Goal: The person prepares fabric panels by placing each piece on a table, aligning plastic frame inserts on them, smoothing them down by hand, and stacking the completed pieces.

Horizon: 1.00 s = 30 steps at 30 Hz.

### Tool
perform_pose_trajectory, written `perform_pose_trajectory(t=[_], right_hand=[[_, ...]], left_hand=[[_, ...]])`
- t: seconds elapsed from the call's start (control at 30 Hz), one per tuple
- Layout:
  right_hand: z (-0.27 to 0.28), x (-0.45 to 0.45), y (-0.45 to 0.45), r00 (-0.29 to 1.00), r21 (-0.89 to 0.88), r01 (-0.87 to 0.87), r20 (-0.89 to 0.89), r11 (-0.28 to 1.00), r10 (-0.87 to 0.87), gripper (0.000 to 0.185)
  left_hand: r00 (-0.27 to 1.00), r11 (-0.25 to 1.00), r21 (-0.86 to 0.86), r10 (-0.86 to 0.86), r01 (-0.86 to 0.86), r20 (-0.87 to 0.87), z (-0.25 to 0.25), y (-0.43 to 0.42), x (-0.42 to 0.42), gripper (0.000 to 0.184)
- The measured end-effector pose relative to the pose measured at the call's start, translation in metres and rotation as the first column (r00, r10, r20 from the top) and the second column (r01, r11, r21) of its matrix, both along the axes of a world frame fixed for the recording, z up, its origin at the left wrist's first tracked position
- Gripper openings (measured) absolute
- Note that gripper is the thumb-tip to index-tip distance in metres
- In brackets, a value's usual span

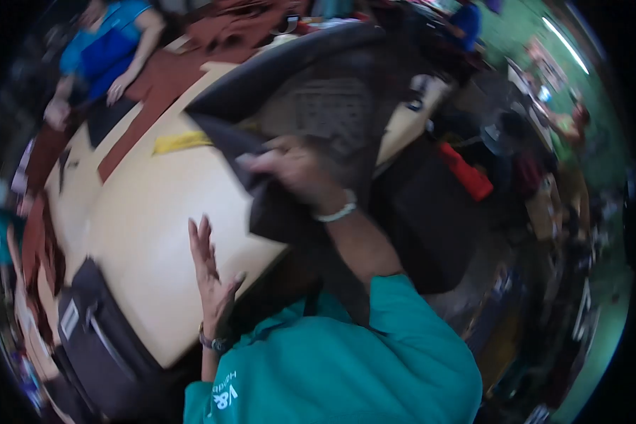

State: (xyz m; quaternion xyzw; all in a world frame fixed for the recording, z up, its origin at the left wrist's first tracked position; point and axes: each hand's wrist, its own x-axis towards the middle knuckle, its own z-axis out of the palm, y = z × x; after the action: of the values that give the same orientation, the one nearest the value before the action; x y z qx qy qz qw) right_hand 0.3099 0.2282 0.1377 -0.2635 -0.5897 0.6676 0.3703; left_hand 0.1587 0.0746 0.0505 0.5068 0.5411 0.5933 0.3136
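Note:
A large dark brown sheet of fabric or leather [244, 88] spreads over the table's right side, its near edge lifted and folded. My right hand [297, 169], blurred by motion and with a pale band at the wrist, grips that edge between thumb and fingers. A faint pattern of lighter marks shows on the sheet beyond the hand. My left hand [215, 268] is held up over the table's near edge, fingers stretched and thumb apart, touching nothing. Under both hands lies the pale tabletop [141, 233].
A yellow strip [181, 142] and reddish-brown material [155, 85] lie on the table. At the lower left is a dark bag-like piece with a zipper [99, 332]. A person in blue [109, 42] works across the table. Something red [466, 172] lies to the right.

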Motion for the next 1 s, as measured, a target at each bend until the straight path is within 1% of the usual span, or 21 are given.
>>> perform_pose_trajectory(t=[0.07,0.13,0.17,0.2,0.23,0.27,0.3,0.33,0.37,0.4,0.43,0.47,0.5,0.53,0.63,0.73,0.8,0.83,0.93,0.97,1.0], right_hand=[[-0.024,-0.071,-0.014,0.923,0.003,-0.376,-0.093,0.927,0.374,0.024],[-0.067,-0.127,-0.032,0.823,0.026,-0.561,-0.085,0.827,0.561,0.026],[-0.077,-0.142,-0.046,0.827,0.114,-0.54,-0.11,0.834,0.551,0.026],[-0.087,-0.155,-0.061,0.83,0.198,-0.51,-0.141,0.837,0.539,0.027],[-0.1,-0.153,-0.066,0.928,0.474,-0.346,0.046,0.81,0.37,0.027],[-0.089,-0.144,-0.073,0.93,0.541,-0.358,0.279,0.761,0.239,0.028],[-0.077,-0.13,-0.076,0.876,0.605,-0.382,0.477,0.699,0.066,0.028],[-0.132,-0.119,-0.066,0.934,0.773,-0.253,0.352,0.581,-0.061,0.033],[-0.186,-0.112,-0.054,0.967,0.895,-0.104,0.192,0.433,-0.165,0.041],[-0.142,-0.11,-0.051,0.814,0.752,-0.427,0.562,0.503,-0.149,0.047],[-0.13,-0.106,-0.05,0.775,0.598,-0.426,0.628,0.679,-0.068,0.055],[-0.119,-0.102,-0.048,0.743,0.424,-0.384,0.669,0.82,0.002,0.064],[-0.131,-0.099,-0.042,0.673,0.558,-0.422,0.721,0.715,-0.165,0.064],[-0.139,-0.097,-0.038,0.602,0.664,-0.472,0.723,0.58,-0.339,0.065],[-0.149,-0.092,-0.037,0.63,0.715,-0.532,0.692,0.453,-0.353,0.065],[-0.146,-0.083,-0.043,0.638,0.705,-0.604,0.707,0.372,-0.305,0.065],[-0.142,-0.07,-0.047,0.656,0.696,-0.628,0.714,0.347,-0.244,0.066],[-0.14,-0.063,-0.048,0.664,0.692,-0.639,0.717,0.337,-0.214,0.066],[-0.137,-0.038,-0.042,0.688,0.691,-0.595,0.702,0.411,-0.184,0.064],[-0.139,-0.03,-0.037,0.688,0.741,-0.53,0.66,0.411,-0.303,0.064],[-0.145,-0.023,-0.031,0.642,0.789,-0.44,0.611,0.429,-0.464,0.067]], left_hand=[[0.994,0.992,0.094,0.082,-0.088,0.065,0.01,-0.007,-0.001,0.071],[0.966,0.969,-0.119,0.23,-0.216,0.119,-0.004,-0.021,-0.021,0.054],[0.943,0.938,-0.221,0.302,-0.267,0.142,-0.012,-0.029,-0.032,0.045],[0.882,0.923,-0.209,0.374,-0.323,0.285,-0.018,-0.04,-0.041,0.039],[0.8,0.904,-0.203,0.428,-0.377,0.42,-0.024,-0.05,-0.047,0.033],[0.699,0.883,-0.196,0.459,-0.426,0.549,-0.027,-0.063,-0.053,0.028],[0.622,0.826,-0.175,0.526,-0.535,0.58,-0.024,-0.071,-0.054,0.03],[0.546,0.836,-0.219,0.503,-0.502,0.669,-0.024,-0.089,-0.059,0.03],[0.553,0.812,-0.221,0.54,-0.54,0.635,-0.026,-0.105,-0.062,0.031],[0.56,0.789,-0.224,0.575,-0.572,0.597,-0.029,-0.119,-0.065,0.031],[0.539,0.761,-0.308,0.631,-0.571,0.558,-0.034,-0.136,-0.07,0.031],[0.564,0.705,-0.343,0.706,-0.621,0.429,-0.041,-0.149,-0.07,0.042],[0.633,0.623,-0.261,0.772,-0.737,0.057,-0.028,-0.152,-0.065,0.049],[0.579,0.568,-0.138,0.748,-0.811,-0.325,-0.011,-0.153,-0.062,0.057],[0.155,0.454,0.237,0.672,-0.859,-0.724,-0.004,-0.147,-0.069,0.07],[0.149,0.565,0.334,0.643,-0.754,-0.751,0.011,-0.116,-0.077,0.07],[0.341,0.696,0.227,0.576,-0.681,-0.743,0.009,-0.088,-0.074,0.068],[0.358,0.745,0.174,0.494,-0.644,-0.792,0.005,-0.074,-0.071,0.066],[0.407,0.843,-0.059,0.195,-0.535,-0.892,-0.026,-0.049,-0.065,0.064],[0.454,0.845,-0.14,0.132,-0.517,-0.881,-0.043,-0.048,-0.063,0.063],[0.45,0.833,-0.154,0.124,-0.532,-0.884,-0.053,-0.048,-0.061,0.063]])
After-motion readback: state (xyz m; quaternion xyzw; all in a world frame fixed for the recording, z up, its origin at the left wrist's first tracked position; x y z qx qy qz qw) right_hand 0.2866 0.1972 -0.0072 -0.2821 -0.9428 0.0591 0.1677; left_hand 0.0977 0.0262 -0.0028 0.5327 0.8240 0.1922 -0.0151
